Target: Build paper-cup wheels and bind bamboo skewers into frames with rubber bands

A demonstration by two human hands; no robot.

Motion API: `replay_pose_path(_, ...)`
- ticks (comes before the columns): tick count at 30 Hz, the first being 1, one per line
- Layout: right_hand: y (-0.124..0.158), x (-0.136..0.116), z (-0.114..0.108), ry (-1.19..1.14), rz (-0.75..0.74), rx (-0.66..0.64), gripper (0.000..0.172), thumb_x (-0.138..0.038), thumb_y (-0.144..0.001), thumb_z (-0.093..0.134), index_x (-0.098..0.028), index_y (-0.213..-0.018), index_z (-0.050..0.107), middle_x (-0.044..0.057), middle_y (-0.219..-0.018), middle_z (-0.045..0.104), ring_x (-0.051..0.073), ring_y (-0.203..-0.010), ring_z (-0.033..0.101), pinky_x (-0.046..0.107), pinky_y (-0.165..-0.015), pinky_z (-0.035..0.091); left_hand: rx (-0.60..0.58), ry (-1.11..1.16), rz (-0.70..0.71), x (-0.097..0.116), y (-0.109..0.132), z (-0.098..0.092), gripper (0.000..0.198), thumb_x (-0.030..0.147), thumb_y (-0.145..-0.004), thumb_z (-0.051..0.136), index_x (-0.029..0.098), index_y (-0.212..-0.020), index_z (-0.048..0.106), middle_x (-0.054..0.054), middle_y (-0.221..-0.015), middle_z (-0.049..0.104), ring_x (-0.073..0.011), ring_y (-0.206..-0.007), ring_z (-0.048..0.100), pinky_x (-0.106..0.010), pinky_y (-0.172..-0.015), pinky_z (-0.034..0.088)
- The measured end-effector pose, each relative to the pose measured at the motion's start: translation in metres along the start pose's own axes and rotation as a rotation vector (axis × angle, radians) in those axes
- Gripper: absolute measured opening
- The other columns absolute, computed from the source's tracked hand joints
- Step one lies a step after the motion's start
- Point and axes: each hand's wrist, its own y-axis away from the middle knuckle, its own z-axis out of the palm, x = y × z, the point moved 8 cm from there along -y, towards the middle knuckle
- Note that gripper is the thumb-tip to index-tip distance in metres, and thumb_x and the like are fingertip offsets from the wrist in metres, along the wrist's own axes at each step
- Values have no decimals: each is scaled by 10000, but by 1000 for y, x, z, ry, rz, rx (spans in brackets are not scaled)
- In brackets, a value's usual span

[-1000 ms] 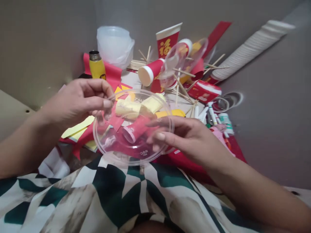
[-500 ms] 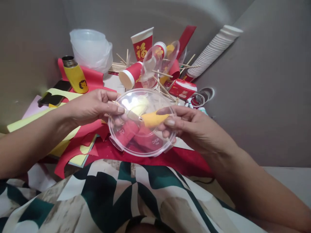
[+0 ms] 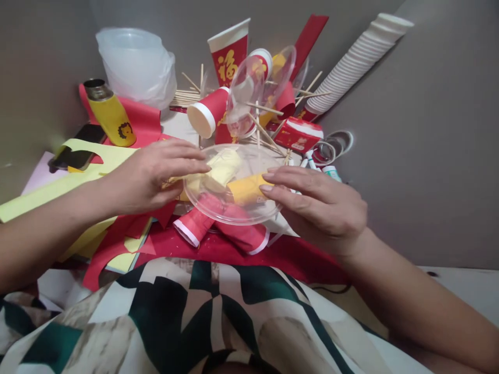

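A clear round plastic lid (image 3: pixel 206 208) lies over a light yellow paper roll (image 3: pixel 224 169), an orange-yellow paper roll (image 3: pixel 245 190) and two red paper cups (image 3: pixel 194 221) with white rims. Whether the orange-yellow roll is above or below the lid, I cannot tell. At the lid's left edge, my left hand (image 3: pixel 161 171) has its fingers stretched out, fingertips over the rim. My right hand (image 3: pixel 319 200) is on the opposite side with straight fingers, its fingertips at the orange-yellow roll's right end. Neither hand is closed round anything; the thumbs are partly hidden.
Behind stand red and white cups (image 3: pixel 230 52), clear lids and thin wooden sticks. A tall stack of white cups (image 3: pixel 354 62) leans at the right. A yellow bottle (image 3: pixel 111 117), a plastic-wrapped tub (image 3: pixel 134 67) and coloured paper (image 3: pixel 23 200) occupy the left.
The lid has gone from being held tilted up towards me to lying flatter over the rolls and cups. Both hands have loosened from a pinch to straightened fingers. The head view has shifted slightly.
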Motion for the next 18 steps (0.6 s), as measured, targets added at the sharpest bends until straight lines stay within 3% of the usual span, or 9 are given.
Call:
replay_pose_path(4, 12, 9, 10, 58, 32, -25, 262, -173, -939, 648, -310, -1148, 727, 65, -1127, 784, 238, -1101, 742, 424, -907, 654, -57, -14, -103, -16, 14, -2, 514, 138, -911, 535, 289, -1390, 644, -45, -1431, 665, -260, -1321, 622, -432, -1115, 505)
replay_pose_path(9, 14, 7, 18, 36, 61, -42, 278, -173, -924, 676, -312, -1158, 733, 70, -1127, 790, 265, -1105, 749, 422, -877, 660, 107, 47, -248, -29, 17, -19, 481, 135, -892, 517, 279, -1323, 676, 6, -1327, 727, -207, -1165, 686, -380, -1055, 539)
replay_pose_path(12, 13, 4, 21, 8, 60, -40, 326, -160, -921, 667, -322, -1199, 721, 73, -1164, 784, 279, -1123, 745, 440, -869, 662, 157, 113, -358, -34, 15, -15, 406, 174, -895, 540, 273, -1248, 715, 22, -1267, 752, -212, -1114, 695, -387, -1056, 543)
replay_pose_path(18, 11, -1, 25, -7, 30, -57, 332, -121, -920, 651, -267, -1213, 707, 107, -1153, 786, 274, -1138, 741, 418, -894, 653, 138, 153, -410, -36, 10, -4, 372, 204, -893, 545, 301, -1197, 735, 49, -1238, 760, -214, -1109, 703, -347, -1017, 558)
